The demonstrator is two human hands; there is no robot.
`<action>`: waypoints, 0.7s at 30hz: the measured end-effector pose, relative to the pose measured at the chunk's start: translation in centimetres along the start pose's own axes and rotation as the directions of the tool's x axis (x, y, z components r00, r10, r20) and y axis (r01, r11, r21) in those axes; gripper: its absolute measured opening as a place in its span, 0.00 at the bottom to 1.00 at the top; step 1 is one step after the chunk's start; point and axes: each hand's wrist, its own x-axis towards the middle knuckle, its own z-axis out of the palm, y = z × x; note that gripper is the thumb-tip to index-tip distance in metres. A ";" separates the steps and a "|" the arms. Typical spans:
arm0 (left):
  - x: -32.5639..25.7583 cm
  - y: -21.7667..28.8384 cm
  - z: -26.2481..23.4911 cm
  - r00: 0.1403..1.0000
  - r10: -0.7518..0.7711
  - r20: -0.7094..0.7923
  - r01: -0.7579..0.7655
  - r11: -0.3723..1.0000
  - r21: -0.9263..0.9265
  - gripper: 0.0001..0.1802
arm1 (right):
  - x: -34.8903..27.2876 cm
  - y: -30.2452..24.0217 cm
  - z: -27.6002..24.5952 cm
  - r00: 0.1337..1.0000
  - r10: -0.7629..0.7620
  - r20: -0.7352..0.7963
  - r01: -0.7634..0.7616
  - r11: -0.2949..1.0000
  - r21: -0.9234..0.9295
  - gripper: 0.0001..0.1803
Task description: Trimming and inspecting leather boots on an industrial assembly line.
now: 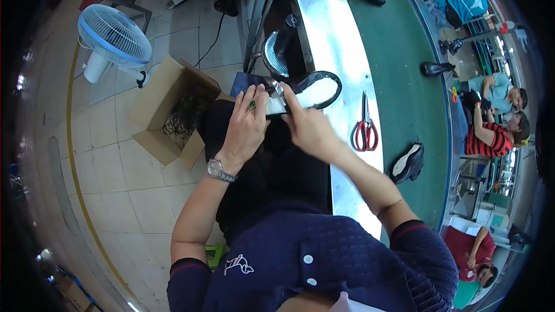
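A black-rimmed shoe with a white underside (321, 92) lies across my lap, beside the bench edge. My left hand (247, 118) is closed over its near-left end, fingers pressed together; a ring and a wristwatch show on this arm. My right hand (309, 130) is bent closed at the middle of the shoe. Between the two hands juts a shiny metal tool (276, 87), against the fingers of my right hand. Its handle is hidden, so its exact kind does not show. Under my left fingertips lies a dark blue piece (243, 82).
Red-handled scissors (365, 133) lie on the metal bench edge (332, 17). Shoes (408, 163) rest on the green belt (399, 81). To the left stand an open cardboard box (156, 112) with dark stringy scraps and a fan (114, 34). Co-workers sit beyond the belt.
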 end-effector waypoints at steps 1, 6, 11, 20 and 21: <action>-0.2 -0.8 -0.1 0.999 0.024 0.034 -0.023 0.999 -0.024 0.44 | 0.2 0.5 -1.3 0.995 -0.058 0.076 0.059 0.998 -0.010 0.35; -0.2 -1.0 -3.1 0.988 0.076 0.137 -0.060 0.991 -0.117 0.53 | -0.3 2.4 -4.5 0.985 0.018 -0.171 -0.031 0.997 -0.073 0.29; -6.8 3.2 -3.4 0.819 -0.528 0.223 0.552 0.621 -0.557 0.62 | -5.9 2.2 -2.7 0.939 0.155 0.308 -0.211 0.964 0.159 0.29; -10.4 1.5 -4.5 0.792 -0.600 -0.116 0.580 0.798 -0.166 0.17 | -6.1 -3.5 -1.9 0.887 -0.164 0.431 0.015 0.944 0.328 0.30; -10.9 1.5 -3.6 0.824 -0.519 -0.229 0.488 0.854 -0.179 0.16 | -5.5 -4.0 -2.0 0.857 -0.204 0.473 0.065 0.954 0.292 0.30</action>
